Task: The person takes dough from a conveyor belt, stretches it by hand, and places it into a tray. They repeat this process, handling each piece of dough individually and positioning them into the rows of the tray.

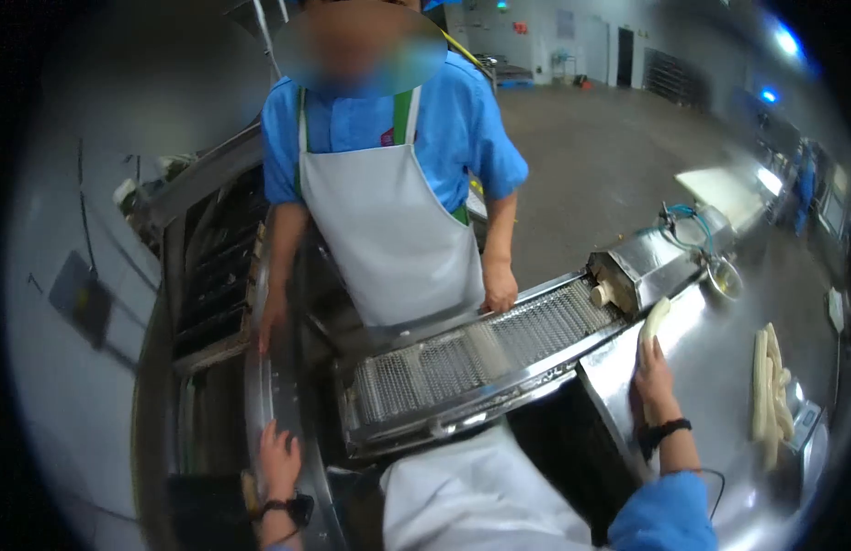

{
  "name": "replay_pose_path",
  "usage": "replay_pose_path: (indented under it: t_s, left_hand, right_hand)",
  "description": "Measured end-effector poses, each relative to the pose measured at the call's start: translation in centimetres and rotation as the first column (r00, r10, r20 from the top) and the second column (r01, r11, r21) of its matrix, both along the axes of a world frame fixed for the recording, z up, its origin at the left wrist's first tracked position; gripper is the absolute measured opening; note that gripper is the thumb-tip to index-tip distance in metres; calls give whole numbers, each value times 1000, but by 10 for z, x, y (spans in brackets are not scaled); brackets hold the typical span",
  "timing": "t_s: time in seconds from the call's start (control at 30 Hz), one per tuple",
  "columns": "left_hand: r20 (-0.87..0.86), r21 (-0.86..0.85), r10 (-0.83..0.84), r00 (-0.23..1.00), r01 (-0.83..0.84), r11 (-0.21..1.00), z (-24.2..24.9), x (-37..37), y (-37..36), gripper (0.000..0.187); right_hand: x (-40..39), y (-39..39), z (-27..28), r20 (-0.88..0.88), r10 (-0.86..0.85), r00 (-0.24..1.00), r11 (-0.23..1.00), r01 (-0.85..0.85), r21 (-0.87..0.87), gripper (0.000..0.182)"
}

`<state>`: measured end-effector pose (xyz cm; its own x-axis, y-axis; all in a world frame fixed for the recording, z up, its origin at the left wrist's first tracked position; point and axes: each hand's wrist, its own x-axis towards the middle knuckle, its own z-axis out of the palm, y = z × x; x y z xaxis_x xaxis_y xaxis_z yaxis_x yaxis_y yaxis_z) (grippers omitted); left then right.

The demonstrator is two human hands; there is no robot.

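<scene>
In my right hand (655,378), low over the steel table at the right, is a pale dough roll (658,320); its far end sticks out past my fingers toward the machine. Down at the left, my left hand (280,461) lies on the metal rail (264,404) with its fingers apart and nothing held. Between my hands runs a mesh conveyor belt (444,372). A short pale dough piece (602,294) shows at the opening of the steel machine housing (659,262) at the belt's far end.
Several long dough rolls (765,390) lie on the steel table (696,386) beside a small metal box (806,427). Across the belt stands a co-worker in a white apron (388,230), one hand (501,287) at the belt's edge. A dark slatted rack (219,266) stands at left.
</scene>
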<state>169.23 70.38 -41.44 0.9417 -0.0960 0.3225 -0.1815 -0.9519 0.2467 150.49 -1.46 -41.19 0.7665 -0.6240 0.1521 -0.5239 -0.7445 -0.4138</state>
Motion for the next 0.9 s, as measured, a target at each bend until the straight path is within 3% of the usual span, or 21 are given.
replay_pose_path:
  t_s: [0.07,0.1,0.2,0.27,0.33,0.4,0.43,0.47,0.5,0.53,0.6,0.67,0.7,0.77,0.8,0.87,0.9]
  left_hand:
    - [4,-28,-10,1000,10,1000,-1,1,0,26]
    - [3,-36,2,1000,-2,999,0,2,0,26]
    - [1,-19,0,1000,0,1000,1,0,-3,25]
    - [26,-18,-37,999,38,999,0,1,-1,24]
    - [24,-34,-30,999,31,999,1,0,-3,24]
    - [24,-46,-24,999,25,999,1,-1,-1,24]
    - [20,-53,-31,999,32,998,-1,-1,0,24]
    - [17,-60,-38,999,39,997,-1,0,1,24]
    - [18,-64,-33,999,35,997,0,0,1,24]
    - [19,-64,-34,999,35,997,1,0,0,24]
    - [25,-76,-24,999,26,997,0,1,-3,24]
    - [47,-22,-26,999,27,999,-2,1,-2,27]
    - [47,-27,-15,999,16,1000,0,0,-3,27]
    - [48,-28,-30,998,32,999,6,0,-6,27]
    - [47,-29,-17,999,18,999,8,2,-4,27]
    - [-68,-175,12,998,-23,984,12,12,1,29]
    - [1,-194,10,1000,-9,981,18,18,5,30]
  right_hand:
    - [1,28,-3,109,127,986,985,-112,-135,76]
    - [-3,43,1,81,171,982,929,-133,-346,70]
    - [-19,61,11,13,219,976,925,-203,-320,63]
    - [-31,55,6,80,247,966,924,-210,-321,55]
    - [-48,23,-7,317,101,943,978,-153,143,44]
    - [-70,-39,-55,415,-280,866,830,1,558,33]
    - [-79,-48,-52,415,-275,867,832,-2,555,33]
    - [-91,-54,-44,224,-328,918,914,248,321,34]
    - [-102,-57,-36,46,-426,904,905,426,14,35]
    - [-111,-51,-26,48,-420,906,907,420,7,35]
    - [-122,-28,-17,-161,-402,901,909,372,-189,42]
    - [-138,-6,-39,59,-358,932,862,354,-362,45]
    - [-136,4,-37,60,-348,935,864,345,-366,45]
    - [-134,16,-28,-21,-456,890,884,450,-125,47]
    - [-134,10,-32,-21,-444,896,890,438,-127,47]
    - [-133,-2,-38,-38,-413,910,909,414,44,45]
    - [-133,-3,-35,-40,-381,924,923,383,34,45]
